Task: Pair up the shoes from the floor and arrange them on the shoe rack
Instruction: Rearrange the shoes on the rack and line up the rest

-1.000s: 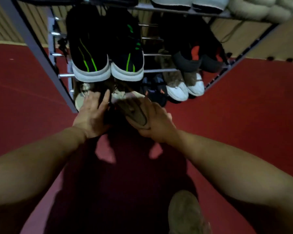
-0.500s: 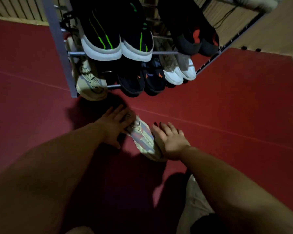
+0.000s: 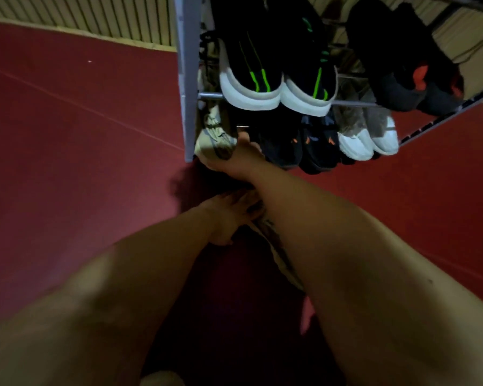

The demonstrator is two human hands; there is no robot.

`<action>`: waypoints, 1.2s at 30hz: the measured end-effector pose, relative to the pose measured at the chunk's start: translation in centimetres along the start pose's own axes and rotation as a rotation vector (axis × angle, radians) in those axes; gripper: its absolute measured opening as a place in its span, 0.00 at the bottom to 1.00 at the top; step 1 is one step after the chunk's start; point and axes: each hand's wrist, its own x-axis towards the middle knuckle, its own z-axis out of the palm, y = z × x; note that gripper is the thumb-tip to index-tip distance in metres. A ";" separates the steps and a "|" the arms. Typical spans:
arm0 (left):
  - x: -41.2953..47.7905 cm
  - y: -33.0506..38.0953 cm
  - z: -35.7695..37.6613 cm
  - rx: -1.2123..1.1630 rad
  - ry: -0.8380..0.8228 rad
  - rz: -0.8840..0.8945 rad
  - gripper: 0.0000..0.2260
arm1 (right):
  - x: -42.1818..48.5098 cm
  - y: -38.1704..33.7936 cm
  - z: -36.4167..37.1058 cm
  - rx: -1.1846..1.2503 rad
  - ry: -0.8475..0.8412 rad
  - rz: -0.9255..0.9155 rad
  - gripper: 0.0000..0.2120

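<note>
I am watching the right hand (image 3: 241, 158) reaching into the bottom shelf of the shoe rack (image 3: 185, 79), thumb and fingers looking to be closing round the end of the pale shoe (image 3: 214, 135) there. The left hand (image 3: 227, 217) is resting on the loose shoe (image 3: 279, 257) lying on the floor (image 3: 67, 162) just before the rack; the right forearm is hiding its fingers, so I cannot tell if they are gripping. I am worrying that shifting the pale shoe is risking knocking the dark pair (image 3: 318, 151) beside it off the rail, or leaving its partner too little room.
</note>
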 end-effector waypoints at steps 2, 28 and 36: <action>-0.5 -0.7 0.3 0.028 -0.008 0.013 0.40 | 1.1 -0.5 0.6 -0.119 -0.024 -0.015 0.51; 0.5 -2.7 3.6 0.022 0.078 0.047 0.44 | 2.9 2.2 -0.2 -0.353 0.120 -0.069 0.54; 1.0 -3.2 2.6 0.109 0.417 0.138 0.47 | -3.7 12.2 -8.0 -0.245 0.183 -0.057 0.53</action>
